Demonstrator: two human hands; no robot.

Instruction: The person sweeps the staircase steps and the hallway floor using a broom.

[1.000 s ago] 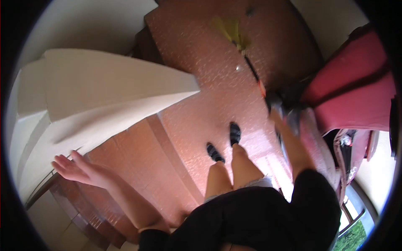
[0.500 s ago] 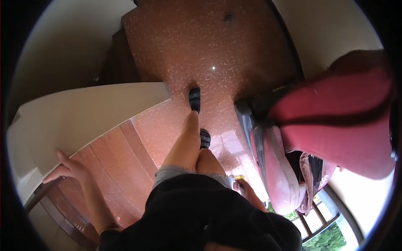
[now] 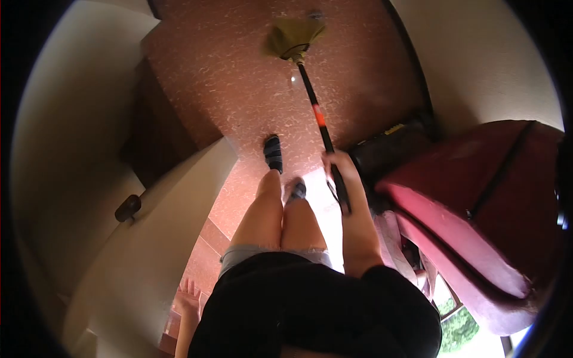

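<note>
A broom (image 3: 307, 83) with a black handle, an orange band and a yellowish fan of bristles reaches out ahead of me over the reddish floor. Its bristles are blurred, and I cannot tell whether they touch the floor. My right hand (image 3: 340, 164) is wrapped round the upper handle, whose end lies along my forearm. A small strap or loop shows beside the grip. My left hand (image 3: 188, 295) is low at my left side, fingers spread, holding nothing. It is nearest to the pale door (image 3: 155, 250), and I cannot tell whether it touches it.
A dark knob (image 3: 128, 207) sticks out from the door. On my right stands a large red padded object (image 3: 459, 179), with a black item (image 3: 394, 140) bearing yellow lettering at its foot. A small dark spot (image 3: 315, 14) lies on the floor beyond the bristles. Walls flank both sides.
My right hand has swung forward from beside my hip, bringing the broom into view. My left hand has left the pale door's edge and come down nearer my body. The view has shifted.
</note>
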